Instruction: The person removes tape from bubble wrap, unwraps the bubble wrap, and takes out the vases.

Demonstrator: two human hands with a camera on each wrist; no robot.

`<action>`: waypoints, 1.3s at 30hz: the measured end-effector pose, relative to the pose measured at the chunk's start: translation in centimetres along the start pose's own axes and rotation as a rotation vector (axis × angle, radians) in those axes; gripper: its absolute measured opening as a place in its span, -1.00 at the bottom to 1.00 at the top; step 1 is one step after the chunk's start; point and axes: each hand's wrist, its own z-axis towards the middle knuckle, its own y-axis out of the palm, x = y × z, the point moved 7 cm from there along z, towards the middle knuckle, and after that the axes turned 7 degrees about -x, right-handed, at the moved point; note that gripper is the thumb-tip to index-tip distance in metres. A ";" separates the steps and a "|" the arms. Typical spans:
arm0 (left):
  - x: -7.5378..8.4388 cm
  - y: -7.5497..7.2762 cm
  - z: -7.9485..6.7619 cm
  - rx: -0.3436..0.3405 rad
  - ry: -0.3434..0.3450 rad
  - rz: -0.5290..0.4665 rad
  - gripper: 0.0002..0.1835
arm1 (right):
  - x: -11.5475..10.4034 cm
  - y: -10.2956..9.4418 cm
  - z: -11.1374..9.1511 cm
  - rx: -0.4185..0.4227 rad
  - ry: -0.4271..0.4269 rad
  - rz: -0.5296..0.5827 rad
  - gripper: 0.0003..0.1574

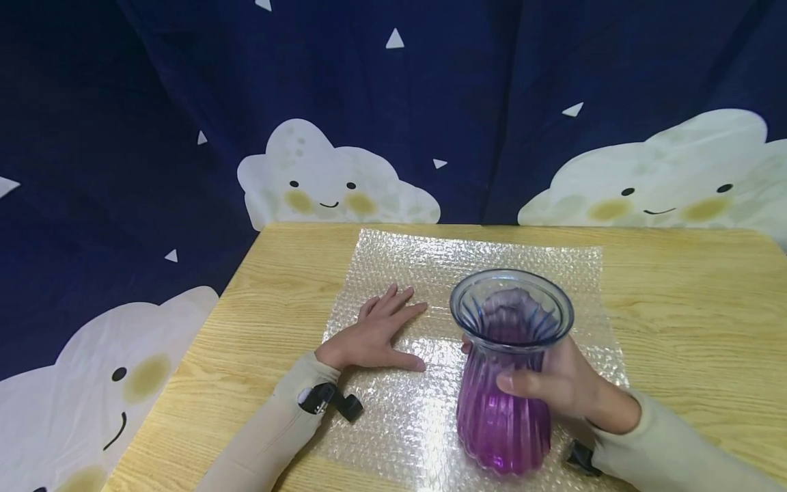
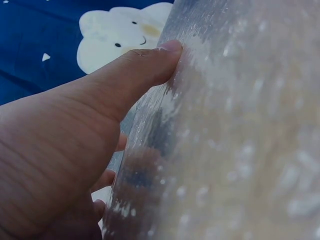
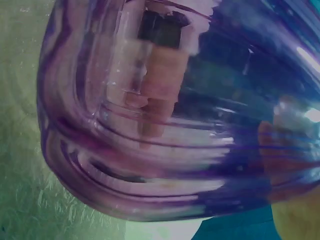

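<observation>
A ribbed glass vase (image 1: 504,430), clear-blue at its flared rim and purple lower down, is in my right hand (image 1: 568,383). The thumb lies across the near side of the vase's body, and the other fingers go round behind it, partly hidden. Under it lies a sheet of bubble wrap (image 1: 393,427); whether the base touches the sheet I cannot tell. My left hand (image 1: 375,338) rests on the wrap's left part, fingers spread. The left wrist view shows that thumb (image 2: 145,67) against the wrap. Purple glass of the vase (image 3: 125,200) fills most of the right wrist view.
The wrap lies on a light wooden table (image 1: 707,328), whose left edge slants toward me. Behind the table hangs a dark blue curtain (image 1: 344,75) with white clouds and triangles. Small black cameras (image 1: 332,400) sit on both wrists.
</observation>
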 end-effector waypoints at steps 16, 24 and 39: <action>-0.1 0.1 0.1 -0.002 0.009 0.003 0.12 | -0.9 0.9 -0.2 -0.063 -0.319 -0.084 -0.03; 0.0 0.0 0.0 0.000 0.013 0.007 0.12 | -1.0 1.3 -0.6 -0.081 -0.355 -0.078 0.00; 0.1 0.0 0.0 0.002 0.017 0.000 0.12 | -1.2 1.6 -0.8 -0.111 -0.422 -0.056 0.04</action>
